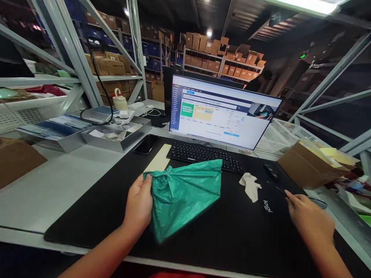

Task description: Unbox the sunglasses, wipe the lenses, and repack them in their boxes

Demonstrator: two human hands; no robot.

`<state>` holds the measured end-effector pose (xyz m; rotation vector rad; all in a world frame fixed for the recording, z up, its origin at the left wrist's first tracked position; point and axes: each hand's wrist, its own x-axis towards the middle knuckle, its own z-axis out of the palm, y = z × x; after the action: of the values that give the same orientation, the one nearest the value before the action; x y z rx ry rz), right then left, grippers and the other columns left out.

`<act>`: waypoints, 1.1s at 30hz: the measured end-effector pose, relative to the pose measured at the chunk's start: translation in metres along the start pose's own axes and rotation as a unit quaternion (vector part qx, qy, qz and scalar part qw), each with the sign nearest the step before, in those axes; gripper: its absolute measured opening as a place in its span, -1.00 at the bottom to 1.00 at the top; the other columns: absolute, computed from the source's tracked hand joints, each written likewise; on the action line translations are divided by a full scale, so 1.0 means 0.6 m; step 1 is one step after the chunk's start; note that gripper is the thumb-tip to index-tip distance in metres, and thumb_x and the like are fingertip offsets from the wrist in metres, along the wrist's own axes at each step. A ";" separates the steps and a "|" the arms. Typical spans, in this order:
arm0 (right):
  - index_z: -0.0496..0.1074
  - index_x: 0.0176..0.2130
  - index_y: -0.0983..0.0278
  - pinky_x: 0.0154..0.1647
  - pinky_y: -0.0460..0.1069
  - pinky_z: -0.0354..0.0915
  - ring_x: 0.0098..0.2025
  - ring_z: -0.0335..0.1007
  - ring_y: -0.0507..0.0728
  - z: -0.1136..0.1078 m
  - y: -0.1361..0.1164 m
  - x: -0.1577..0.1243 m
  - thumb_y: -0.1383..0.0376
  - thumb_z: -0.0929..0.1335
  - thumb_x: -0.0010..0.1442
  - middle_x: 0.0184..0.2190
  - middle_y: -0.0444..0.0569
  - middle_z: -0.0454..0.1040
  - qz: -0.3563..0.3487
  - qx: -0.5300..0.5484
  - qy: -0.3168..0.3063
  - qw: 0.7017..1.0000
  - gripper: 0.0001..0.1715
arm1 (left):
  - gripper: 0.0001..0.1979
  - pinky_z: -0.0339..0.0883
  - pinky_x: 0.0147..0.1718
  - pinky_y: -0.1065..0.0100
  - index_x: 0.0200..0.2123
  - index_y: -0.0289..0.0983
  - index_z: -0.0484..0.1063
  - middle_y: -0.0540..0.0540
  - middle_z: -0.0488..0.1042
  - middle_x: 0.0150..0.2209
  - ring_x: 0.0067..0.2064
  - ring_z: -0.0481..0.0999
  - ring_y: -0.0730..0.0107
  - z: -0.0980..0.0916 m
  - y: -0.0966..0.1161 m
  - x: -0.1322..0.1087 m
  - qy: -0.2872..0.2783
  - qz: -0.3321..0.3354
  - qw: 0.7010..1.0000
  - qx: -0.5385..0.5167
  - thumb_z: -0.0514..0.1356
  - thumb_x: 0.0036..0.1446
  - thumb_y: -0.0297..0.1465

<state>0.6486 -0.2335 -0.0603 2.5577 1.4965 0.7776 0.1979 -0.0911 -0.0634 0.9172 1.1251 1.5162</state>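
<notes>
My left hand [140, 200] pinches the gathered, knotted corner of a green plastic bag [188, 193] between thumb and fingers. The bag hangs over the black desk mat [232, 239] and spreads to the right, its upper edge in front of the keyboard. At the right, my right hand [310, 218] is closed around what look like scissors [320, 201]. A thin point sticks out to the left of the fingers and a dark loop shows behind the hand; the rest is hidden. Between the bag and my right hand, a crumpled white cloth or glove [251, 187] lies on the mat.
A keyboard [199, 154] and a lit monitor [220, 116] stand ahead. A phone [145, 144] and a pale yellow strip [159, 158] lie left of the keyboard. A mouse [271, 172] and an open carton [311, 166] are at the right. Metal trays [124, 143] stand at the left.
</notes>
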 end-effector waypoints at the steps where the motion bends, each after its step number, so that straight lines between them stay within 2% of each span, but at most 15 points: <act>1: 0.49 0.14 0.22 -0.42 0.07 0.26 -0.28 0.54 0.26 0.013 0.007 0.006 0.24 0.21 0.43 -0.08 0.07 0.55 0.033 0.030 -0.018 0.999 -0.57 | -0.61 0.46 -0.26 0.26 -0.12 -0.21 0.41 -0.09 0.57 -0.20 -0.20 0.57 0.18 0.001 0.008 0.006 -0.002 0.002 1.000 0.011 0.19 0.12 -0.06; 3: 0.39 0.24 0.35 -0.29 0.10 0.33 -0.15 0.54 0.32 0.033 0.001 0.022 0.27 0.19 0.42 0.00 0.21 0.49 0.080 0.080 -0.053 0.992 -0.51 | -0.64 0.45 -0.14 0.20 -0.03 -0.18 0.36 -0.11 0.53 -0.07 -0.09 0.55 0.17 0.002 0.029 0.015 0.001 0.092 0.994 0.058 0.16 0.13 -0.18; 5: 0.29 0.28 0.56 -0.21 0.10 0.35 -0.09 0.53 0.35 0.049 -0.023 0.048 0.41 0.17 0.38 0.00 0.38 0.45 0.102 0.111 -0.087 0.985 -0.45 | -0.63 0.36 0.07 0.10 0.02 -0.18 0.32 -0.15 0.44 0.06 0.06 0.47 0.12 0.002 0.058 0.014 0.012 0.279 0.950 0.140 0.16 0.12 -0.28; 7: 0.26 0.27 0.65 -0.19 0.07 0.35 -0.13 0.56 0.32 0.060 -0.055 0.079 0.54 0.17 0.29 -0.04 0.45 0.46 0.102 0.131 -0.102 0.981 -0.41 | -0.66 0.27 0.14 0.03 -0.01 -0.21 0.33 -0.19 0.44 0.04 0.10 0.44 0.05 0.007 0.087 -0.001 -0.007 0.457 0.849 0.265 0.18 0.13 -0.31; 8: 0.28 0.25 0.67 -0.19 0.07 0.36 -0.15 0.57 0.31 0.061 -0.072 0.094 0.58 0.17 0.25 -0.06 0.46 0.46 0.096 0.139 -0.102 0.980 -0.40 | -0.69 0.29 0.10 0.01 -0.03 -0.22 0.35 -0.20 0.46 0.01 0.06 0.45 0.03 0.011 0.098 -0.011 -0.033 0.511 0.789 0.340 0.19 0.16 -0.30; 10: 0.36 0.19 0.66 -0.15 0.09 0.37 -0.13 0.57 0.33 0.047 -0.107 0.116 0.60 0.20 0.21 -0.05 0.49 0.47 0.068 0.161 -0.092 0.980 -0.43 | -0.71 0.34 -0.05 0.02 -0.06 -0.24 0.41 -0.21 0.50 -0.06 -0.03 0.49 -0.03 0.026 0.111 -0.029 -0.102 0.529 0.683 0.494 0.21 0.19 -0.25; 12: 0.43 0.13 0.56 -0.02 0.13 0.35 0.01 0.50 0.36 0.010 -0.147 0.120 0.53 0.24 0.26 0.05 0.46 0.44 0.012 0.191 -0.060 0.980 -0.52 | -0.67 0.34 -0.17 0.03 -0.12 -0.30 0.47 -0.29 0.51 -0.09 -0.09 0.50 -0.11 0.043 0.108 -0.034 -0.163 0.453 0.623 0.616 0.26 0.16 -0.18; 14: 0.46 0.13 0.37 0.14 0.09 0.28 0.14 0.41 0.28 -0.046 -0.194 0.097 0.40 0.25 0.35 0.13 0.25 0.44 -0.069 0.233 -0.010 0.970 -0.59 | -0.68 0.33 -0.25 0.08 -0.26 -0.33 0.52 -0.32 0.53 -0.20 -0.15 0.52 -0.15 0.053 0.095 -0.023 -0.226 0.340 0.614 0.676 0.33 0.08 -0.18; 16: 0.49 0.07 0.20 0.15 -0.01 0.26 0.10 0.41 0.13 -0.106 -0.245 0.051 0.30 0.22 0.42 0.05 0.03 0.52 -0.165 0.288 0.041 0.942 -0.66 | -0.79 0.30 -0.31 0.20 -0.38 -0.29 0.53 -0.23 0.55 -0.32 -0.23 0.54 -0.03 0.053 0.083 -0.003 -0.285 0.267 0.628 0.673 0.34 0.07 -0.25; 18: 0.54 -0.10 0.22 -0.03 0.02 0.33 -0.12 0.48 0.14 -0.154 -0.297 -0.002 0.26 0.25 0.41 -0.15 0.01 0.58 -0.357 0.395 0.116 0.839 -0.72 | -0.86 0.26 -0.34 0.30 -0.40 -0.22 0.53 -0.12 0.56 -0.36 -0.27 0.55 0.14 0.045 0.077 0.014 -0.310 0.254 0.646 0.649 0.26 0.16 -0.30; 20: 0.50 -0.02 0.24 -0.13 0.06 0.33 -0.15 0.46 0.18 -0.182 -0.345 -0.043 0.15 0.36 0.34 -0.12 0.02 0.58 -0.439 0.421 0.127 0.783 -0.71 | -0.80 0.24 -0.33 0.36 -0.38 -0.17 0.53 -0.06 0.55 -0.34 -0.26 0.54 0.25 0.034 0.075 0.021 -0.314 0.264 0.658 0.632 0.14 0.26 -0.32; 23: 0.46 0.05 0.31 -0.16 0.12 0.30 -0.16 0.43 0.24 -0.188 -0.404 -0.063 0.11 0.46 0.25 -0.15 0.06 0.56 -0.430 0.404 0.116 0.799 -0.54 | -0.71 0.20 -0.35 0.37 -0.46 -0.20 0.45 -0.04 0.48 -0.41 -0.33 0.47 0.31 0.024 0.071 0.013 -0.318 0.297 0.692 0.576 0.07 0.30 -0.32; 26: 0.52 -0.21 0.27 -0.20 0.11 0.25 -0.23 0.37 0.20 -0.182 -0.435 -0.058 0.25 0.42 0.30 -0.34 -0.03 0.51 -0.432 0.378 0.090 0.814 -0.88 | -0.65 0.17 -0.36 0.37 -0.52 -0.23 0.32 -0.03 0.39 -0.46 -0.37 0.40 0.33 0.022 0.064 0.004 -0.315 0.325 0.719 0.527 0.01 0.33 -0.31; 29: 0.49 -0.33 0.25 -0.17 0.10 0.24 -0.19 0.32 0.18 -0.187 -0.431 -0.059 0.29 0.38 0.33 -0.33 -0.03 0.47 -0.422 0.396 0.080 0.811 -0.83 | -0.63 0.18 -0.33 0.36 -0.49 -0.23 0.31 -0.04 0.37 -0.43 -0.35 0.39 0.33 0.022 0.065 0.004 -0.311 0.342 0.719 0.519 -0.04 0.37 -0.30; 33: 0.48 -0.30 0.24 0.13 0.16 0.19 0.11 0.22 0.26 -0.200 -0.387 -0.063 0.12 0.40 0.29 -0.05 0.03 0.41 -0.436 0.476 0.105 0.757 -0.76 | -0.64 0.16 -0.34 0.35 -0.46 -0.23 0.33 -0.04 0.37 -0.42 -0.35 0.39 0.33 0.017 0.083 0.019 -0.270 0.395 0.696 0.536 -0.05 0.39 -0.31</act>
<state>0.3941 -0.1660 -0.0428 1.6257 3.3971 0.1186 0.1917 -0.0814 -0.0126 2.7375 1.1638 0.8708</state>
